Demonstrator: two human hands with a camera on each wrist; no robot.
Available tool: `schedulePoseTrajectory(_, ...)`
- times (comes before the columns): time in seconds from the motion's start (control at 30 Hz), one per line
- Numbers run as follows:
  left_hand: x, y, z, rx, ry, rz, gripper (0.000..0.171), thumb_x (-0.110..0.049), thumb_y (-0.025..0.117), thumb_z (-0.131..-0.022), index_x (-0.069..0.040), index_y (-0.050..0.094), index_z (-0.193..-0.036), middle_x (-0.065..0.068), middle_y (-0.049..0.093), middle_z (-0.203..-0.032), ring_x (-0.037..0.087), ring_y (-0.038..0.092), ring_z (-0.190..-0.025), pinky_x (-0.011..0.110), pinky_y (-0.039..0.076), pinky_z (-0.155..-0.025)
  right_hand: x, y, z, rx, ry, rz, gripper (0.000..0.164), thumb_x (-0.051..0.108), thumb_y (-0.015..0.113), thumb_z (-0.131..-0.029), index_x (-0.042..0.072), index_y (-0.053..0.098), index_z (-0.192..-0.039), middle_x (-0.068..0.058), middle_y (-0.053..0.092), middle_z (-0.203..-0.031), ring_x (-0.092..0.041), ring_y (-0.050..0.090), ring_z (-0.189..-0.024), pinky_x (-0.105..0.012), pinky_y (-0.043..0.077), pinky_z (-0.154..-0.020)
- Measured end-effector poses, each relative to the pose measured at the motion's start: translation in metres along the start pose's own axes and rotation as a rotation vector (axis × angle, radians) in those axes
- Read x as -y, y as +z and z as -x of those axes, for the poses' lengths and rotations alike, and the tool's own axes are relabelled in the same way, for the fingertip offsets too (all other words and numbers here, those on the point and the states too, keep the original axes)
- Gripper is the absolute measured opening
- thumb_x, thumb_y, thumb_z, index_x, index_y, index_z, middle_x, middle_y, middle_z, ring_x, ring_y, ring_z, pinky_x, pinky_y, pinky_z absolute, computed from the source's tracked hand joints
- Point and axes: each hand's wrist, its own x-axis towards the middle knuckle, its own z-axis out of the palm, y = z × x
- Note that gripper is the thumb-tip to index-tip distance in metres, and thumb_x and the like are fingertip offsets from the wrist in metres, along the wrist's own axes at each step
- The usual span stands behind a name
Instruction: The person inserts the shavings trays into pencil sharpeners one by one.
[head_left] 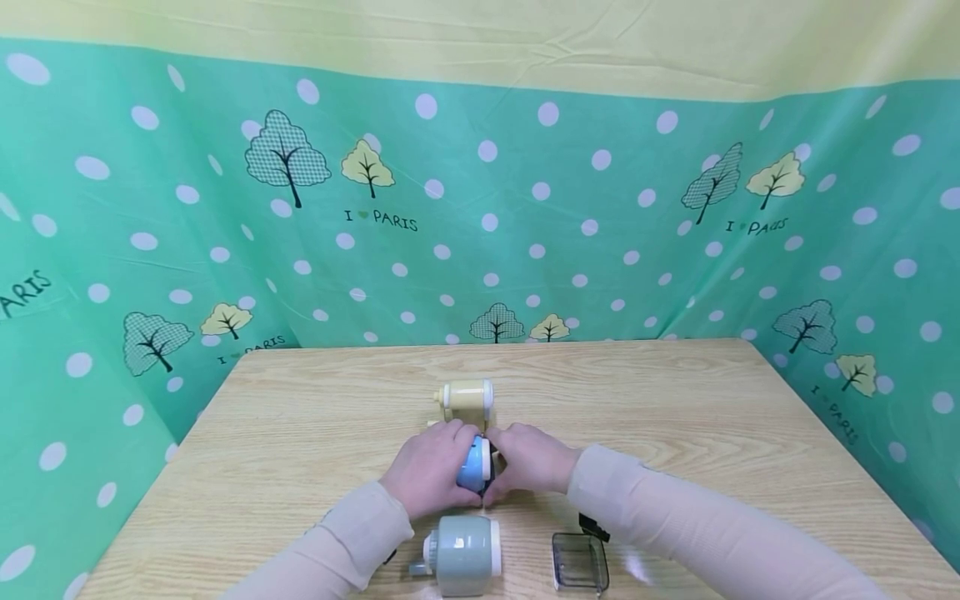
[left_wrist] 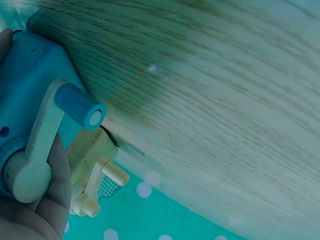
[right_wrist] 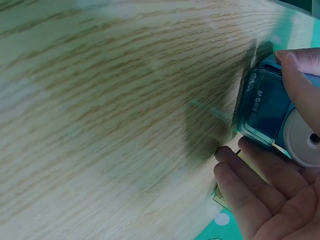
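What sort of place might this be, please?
Probably a makeshift indoor tabletop workspace: a light wood-grain table backed by green, pale-dotted, tree-printed sheeting and bearing a grey-green, crank-handled plastic pencil sharpener.
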Motion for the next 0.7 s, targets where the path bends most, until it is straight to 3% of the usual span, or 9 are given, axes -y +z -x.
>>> schedulePoseTrajectory(0.7, 0.0001, 0.0015, 0.0000, -0.001, -0.008, 0.009, 0.074, -0.050, 0.084, -0.065, -0.004, 0.061, -0.118, 0.004, 0.061, -0.099, 0.016, 0.056, -0.085, 0.034, 0.056, -0.072, 0.0005, 0.0016, -0.0014, -0.004, 0.022, -0.014, 0.057, 0.039, 0.090, -0.061, 0.010, 0.066, -0.104, 0.003, 0.070, -0.089, -0.007, 0.061, -0.079, -0.031, 0.055, -0.079)
